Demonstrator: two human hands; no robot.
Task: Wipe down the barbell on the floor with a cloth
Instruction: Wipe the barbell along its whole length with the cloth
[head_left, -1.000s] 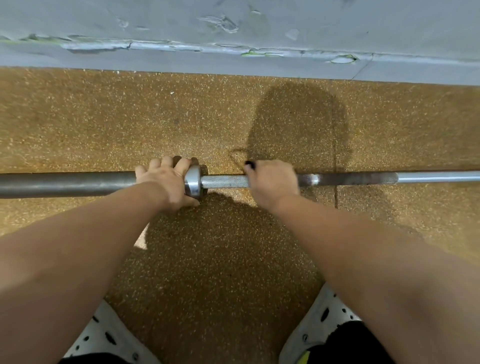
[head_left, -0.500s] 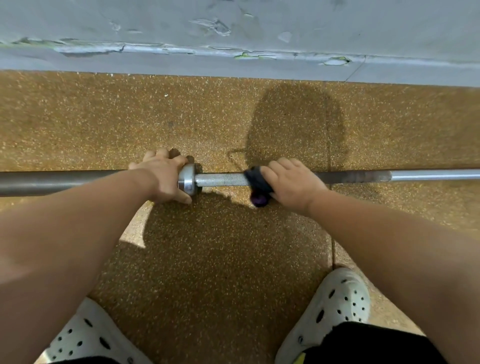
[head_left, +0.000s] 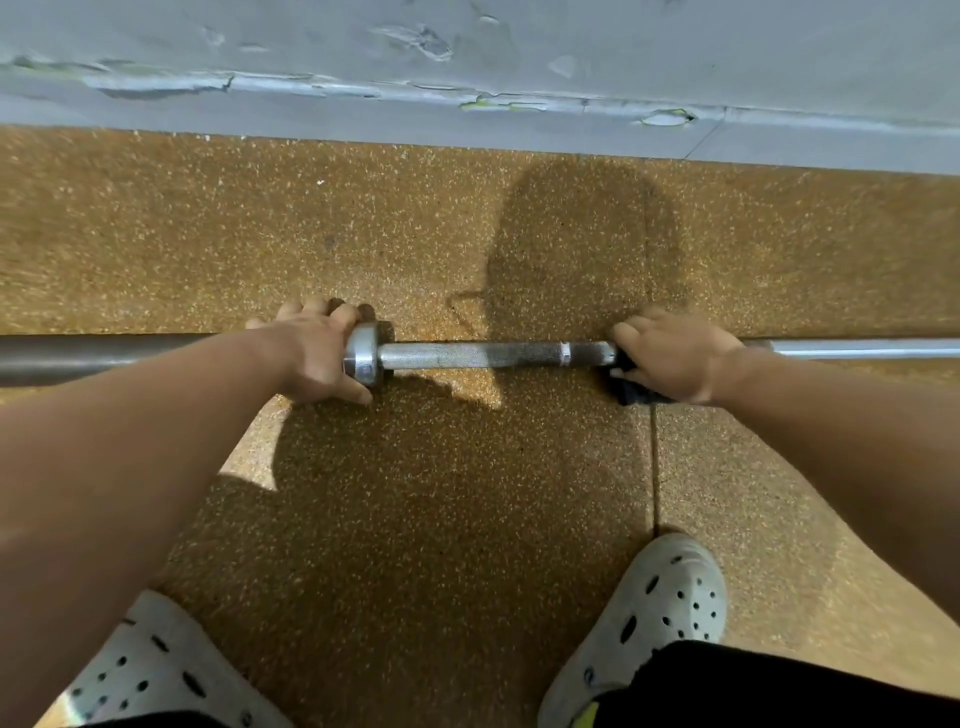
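Note:
A steel barbell (head_left: 483, 355) lies across the speckled brown floor from left edge to right edge. Its thick dark sleeve runs to the left of a shiny collar (head_left: 362, 354). My left hand (head_left: 311, 353) grips the sleeve right at that collar, fingers curled over the far side. My right hand (head_left: 675, 353) is wrapped round the knurled shaft further right, holding a dark cloth (head_left: 631, 389) against the bar. Only a dark corner of the cloth shows under my palm.
A grey wall with peeling paint (head_left: 467, 78) runs along the far side of the floor. My two white perforated clogs, the left one (head_left: 156, 670) and the right one (head_left: 660, 597), stand on the floor below the bar. A floor seam (head_left: 655, 467) runs between mats.
My right hand has slid the cloth to the right along the shaft, away from the collar, baring more knurled steel. My left hand has stayed at the collar.

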